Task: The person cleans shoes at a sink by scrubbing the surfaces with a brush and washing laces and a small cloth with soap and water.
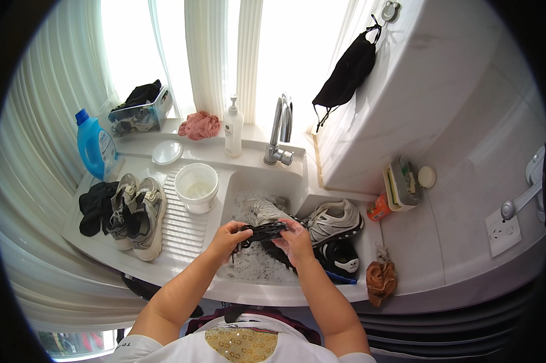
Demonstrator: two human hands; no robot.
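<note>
Far left on the white bench (97,247), a blue plastic jug with a darker blue cap (92,148) is standing behind a crumpled black cloth bundle (96,207). A pair of grey-and-white sneakers (149,222) is resting just right of the bundle. A clear plastic box of dark items (141,117) is sitting beyond them, and a white round plastic tub (196,196) is standing left of the white sink (264,179). The left hand (228,238) is pinching one end of a bunched, stringy black thing (265,231), its grip clamping on it. That thing is hanging above the sudsy water (248,264). The right hand (296,239) is clamping its own grip on the other end. A white-and-silver sneaker (333,219) is lying just right of that hand, and a black shoe with a white heel patch (338,257) is lying nearer. Farther right, a rumpled brown cloth (382,282) is resting near the bench's front edge.
</note>
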